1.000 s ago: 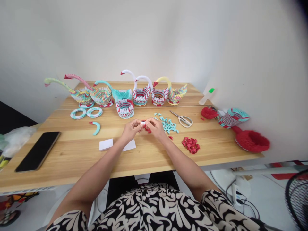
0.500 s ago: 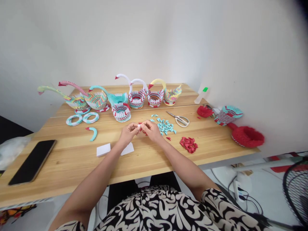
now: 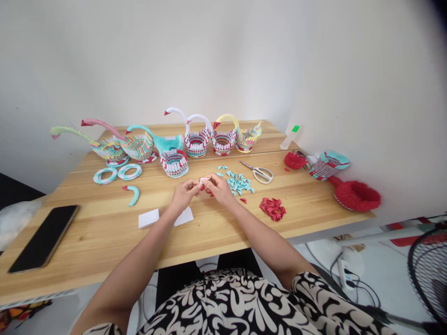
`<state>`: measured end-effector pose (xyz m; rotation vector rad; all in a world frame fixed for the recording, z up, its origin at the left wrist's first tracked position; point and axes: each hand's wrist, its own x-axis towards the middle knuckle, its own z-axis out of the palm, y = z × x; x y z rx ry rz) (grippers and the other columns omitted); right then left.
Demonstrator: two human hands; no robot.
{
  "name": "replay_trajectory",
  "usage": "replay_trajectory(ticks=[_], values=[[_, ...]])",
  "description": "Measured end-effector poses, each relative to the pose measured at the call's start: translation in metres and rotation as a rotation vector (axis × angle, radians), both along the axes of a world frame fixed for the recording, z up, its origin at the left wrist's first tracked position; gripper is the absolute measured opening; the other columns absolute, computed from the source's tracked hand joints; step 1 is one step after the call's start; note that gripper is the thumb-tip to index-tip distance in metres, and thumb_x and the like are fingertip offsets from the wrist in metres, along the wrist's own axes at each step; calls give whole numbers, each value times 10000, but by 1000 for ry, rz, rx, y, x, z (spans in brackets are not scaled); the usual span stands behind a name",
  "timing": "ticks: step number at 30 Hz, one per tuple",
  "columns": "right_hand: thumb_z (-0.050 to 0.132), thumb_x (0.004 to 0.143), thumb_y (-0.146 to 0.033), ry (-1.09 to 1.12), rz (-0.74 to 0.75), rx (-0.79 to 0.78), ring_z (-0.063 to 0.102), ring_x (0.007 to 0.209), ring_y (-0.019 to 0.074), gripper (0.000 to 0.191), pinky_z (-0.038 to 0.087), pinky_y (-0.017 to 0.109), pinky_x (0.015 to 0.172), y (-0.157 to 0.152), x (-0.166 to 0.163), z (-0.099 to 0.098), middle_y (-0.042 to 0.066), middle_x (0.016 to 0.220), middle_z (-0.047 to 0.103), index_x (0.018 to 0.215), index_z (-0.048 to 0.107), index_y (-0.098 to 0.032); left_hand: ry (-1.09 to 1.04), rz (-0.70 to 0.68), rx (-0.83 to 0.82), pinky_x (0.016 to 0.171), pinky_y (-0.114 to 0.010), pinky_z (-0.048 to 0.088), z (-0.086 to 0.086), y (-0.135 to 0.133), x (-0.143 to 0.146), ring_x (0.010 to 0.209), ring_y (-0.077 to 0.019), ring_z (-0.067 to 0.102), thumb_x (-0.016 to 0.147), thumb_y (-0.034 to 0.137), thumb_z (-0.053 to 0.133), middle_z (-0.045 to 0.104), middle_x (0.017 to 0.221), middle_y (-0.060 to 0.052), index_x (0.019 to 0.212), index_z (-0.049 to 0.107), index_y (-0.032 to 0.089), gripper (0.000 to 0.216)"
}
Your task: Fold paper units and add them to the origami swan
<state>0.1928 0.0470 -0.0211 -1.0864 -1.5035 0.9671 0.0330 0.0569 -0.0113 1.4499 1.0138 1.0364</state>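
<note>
A small piece of white paper (image 3: 204, 179) is pinched between my two hands above the middle of the table. My left hand (image 3: 184, 193) grips its left side with thumb and fingertips, and my right hand (image 3: 219, 188) grips its right side. Fingers partly cover the paper, so its folds are hard to make out. Red bits of folded paper show just below the fingers. Right of my right hand lies a pile of turquoise folded paper triangles (image 3: 239, 183). Below my left wrist are a white paper sheet (image 3: 184, 216) and a stack of white paper slips (image 3: 148, 218).
Several paper swan baskets (image 3: 174, 164) stand along the back. Scissors (image 3: 258, 173) lie beyond the turquoise pile, red folded pieces (image 3: 273, 209) nearer the front. Red paper bowls (image 3: 359, 195) sit at the right, a phone (image 3: 44, 238) at the left, two paper rings (image 3: 129, 171) behind a turquoise swan neck (image 3: 133, 196).
More of the white paper now shows between my fingertips, looking wider and flatter than before. Both hands stay in nearly the same place; the view has shifted slightly.
</note>
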Motion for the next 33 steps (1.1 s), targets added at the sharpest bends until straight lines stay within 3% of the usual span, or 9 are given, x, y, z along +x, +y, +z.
replay_trajectory(ticks=[11, 23, 33], values=[[544, 859, -466, -115, -79, 12, 516, 609, 128, 292, 392, 230, 554, -2, -1, 4, -15, 609, 573, 752, 609, -202, 50, -42, 19, 609, -248, 407, 1, -2, 0, 594, -115, 489, 711, 494, 679, 573, 603, 4, 690, 604, 159, 344], [543, 869, -392, -171, -56, 99, 525, 640, 133, 230, 385, 235, 571, 4, 3, -5, -5, 673, 605, 749, 589, -201, 112, -107, 69, 592, -235, 365, 0, -3, 2, 576, -105, 437, 724, 430, 619, 516, 591, 21, 630, 535, 168, 291], [538, 858, -359, -170, -71, 106, 509, 629, 124, 206, 379, 239, 592, 2, 2, -1, -8, 681, 595, 742, 576, -192, 102, -99, 79, 597, -230, 366, 3, -6, 3, 578, -100, 444, 735, 378, 606, 519, 600, 24, 632, 543, 162, 247]])
